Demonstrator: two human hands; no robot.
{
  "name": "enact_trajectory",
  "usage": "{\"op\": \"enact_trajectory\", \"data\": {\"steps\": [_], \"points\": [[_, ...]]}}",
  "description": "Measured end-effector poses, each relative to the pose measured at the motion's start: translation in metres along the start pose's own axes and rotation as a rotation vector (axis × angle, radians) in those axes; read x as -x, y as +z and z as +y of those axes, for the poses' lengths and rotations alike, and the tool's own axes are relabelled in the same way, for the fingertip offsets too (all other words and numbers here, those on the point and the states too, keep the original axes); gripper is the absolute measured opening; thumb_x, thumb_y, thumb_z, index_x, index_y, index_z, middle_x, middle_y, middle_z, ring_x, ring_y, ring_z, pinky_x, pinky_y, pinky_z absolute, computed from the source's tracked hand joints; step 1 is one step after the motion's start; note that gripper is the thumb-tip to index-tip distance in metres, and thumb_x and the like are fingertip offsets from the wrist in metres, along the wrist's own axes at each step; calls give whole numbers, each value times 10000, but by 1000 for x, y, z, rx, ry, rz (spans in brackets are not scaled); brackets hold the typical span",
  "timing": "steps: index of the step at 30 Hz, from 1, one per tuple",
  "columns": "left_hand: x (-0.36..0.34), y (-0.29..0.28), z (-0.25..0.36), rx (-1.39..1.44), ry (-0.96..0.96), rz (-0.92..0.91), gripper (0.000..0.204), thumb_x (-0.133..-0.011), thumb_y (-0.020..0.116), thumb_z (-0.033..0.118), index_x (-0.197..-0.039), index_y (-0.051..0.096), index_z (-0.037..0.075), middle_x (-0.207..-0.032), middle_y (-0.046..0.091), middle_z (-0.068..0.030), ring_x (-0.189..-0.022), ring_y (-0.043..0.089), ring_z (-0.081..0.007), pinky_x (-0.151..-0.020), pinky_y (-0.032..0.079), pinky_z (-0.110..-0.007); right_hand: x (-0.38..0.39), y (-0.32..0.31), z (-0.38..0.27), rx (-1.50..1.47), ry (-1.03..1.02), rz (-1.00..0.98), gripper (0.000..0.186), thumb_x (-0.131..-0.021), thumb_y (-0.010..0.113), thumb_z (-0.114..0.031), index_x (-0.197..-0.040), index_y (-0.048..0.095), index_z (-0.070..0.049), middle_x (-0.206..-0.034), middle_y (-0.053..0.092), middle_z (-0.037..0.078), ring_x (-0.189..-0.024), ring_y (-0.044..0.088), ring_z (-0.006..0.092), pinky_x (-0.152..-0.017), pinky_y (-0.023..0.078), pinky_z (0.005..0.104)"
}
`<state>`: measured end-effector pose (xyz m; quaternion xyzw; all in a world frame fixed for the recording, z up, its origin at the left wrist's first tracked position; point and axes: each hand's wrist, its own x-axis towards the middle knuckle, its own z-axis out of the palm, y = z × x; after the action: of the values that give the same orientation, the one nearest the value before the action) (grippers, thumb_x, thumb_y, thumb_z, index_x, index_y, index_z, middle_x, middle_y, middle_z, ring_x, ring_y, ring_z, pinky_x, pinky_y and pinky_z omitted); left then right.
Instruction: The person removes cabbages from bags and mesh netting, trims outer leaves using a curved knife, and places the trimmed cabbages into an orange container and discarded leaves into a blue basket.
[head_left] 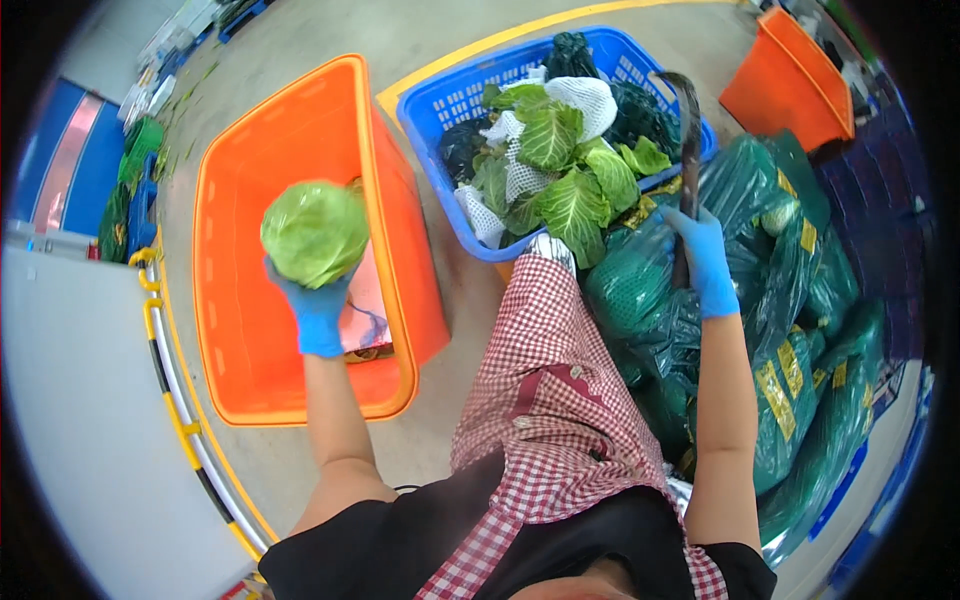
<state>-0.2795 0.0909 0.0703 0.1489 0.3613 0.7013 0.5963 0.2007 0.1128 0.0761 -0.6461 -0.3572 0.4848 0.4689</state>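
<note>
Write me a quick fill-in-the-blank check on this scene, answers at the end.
1. The left hand holds a round, ____ cabbage.
2. The curved tool is gripped by the ____.
3. The bin nearest the left hand is ____.
4. Leaves lie in the ____ basket.

Missing words: green; right hand; orange; blue.

Second orange bin stood at upper right. Yellow line crossed grey floor. Yellow-and-black rail ran beside pale panel at left. Farther off, green sacks lay near blue-and-pink panel; green scraps littered ground.
</note>
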Motion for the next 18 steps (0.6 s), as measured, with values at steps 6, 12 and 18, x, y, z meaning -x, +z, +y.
{"op": "enact_trajectory", "data": {"steps": [6,12,18], "points": [[-17,-104,-34,-134,-320,206,611,-778,399,587,-1289,467,259,-1357,439,-13,-1233,424,-295,-968,391,-525,35,-87,75,-33,179,208,217,-769,675,-160,-877,565,-7,-713,596,55,-521,530,131,-481,439,272],[-50,-184,-55,-150,-390,313,665,-785,418,651,-1314,426,248,-1346,424,-89,-1225,409,-318,-979,382,-481,89,-137,136,55,298,236,214,-812,653,-155,-931,549,-11,-716,596,64,-517,542,131,-465,447,271],[-79,0,-64,-1055,526,66,449,-862,564,192,-1268,458,34,-1263,459,-134,-1167,453,-225,-929,424,-390,118,-124,249,-128,265,454,318,-806,692,-207,-1015,588,9,-857,613,40,-788,557,134,-727,449,291]]}}
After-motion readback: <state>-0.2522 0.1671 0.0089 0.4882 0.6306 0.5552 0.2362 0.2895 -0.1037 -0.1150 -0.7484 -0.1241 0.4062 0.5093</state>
